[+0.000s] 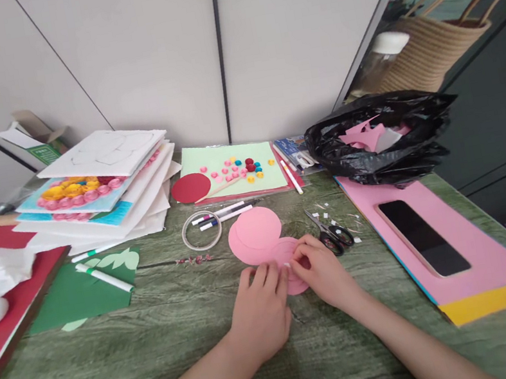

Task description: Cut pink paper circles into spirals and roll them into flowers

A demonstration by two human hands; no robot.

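Near the middle of the table a pink paper circle with lines on it (297, 286) lies partly under both my hands. My left hand (261, 311) rests on its left edge, fingers bent and close together, holding it down. From the other side my right hand (322, 269) pinches with thumb and forefinger at a small white piece (287, 266) on the paper. Two more pink paper circles (259, 224) overlap just beyond my fingers. Black-handled scissors (332, 234) lie to the right of my right hand, among tiny white scraps (326, 215).
A roll of tape (204, 247) and several markers (225, 214) lie beyond my left hand. Behind are a pale green sheet with paper coils (189, 161) and a red circle (191, 188). Stacked boards (104, 153) stand left; a phone (423, 238) and black bag (377, 171) sit right.
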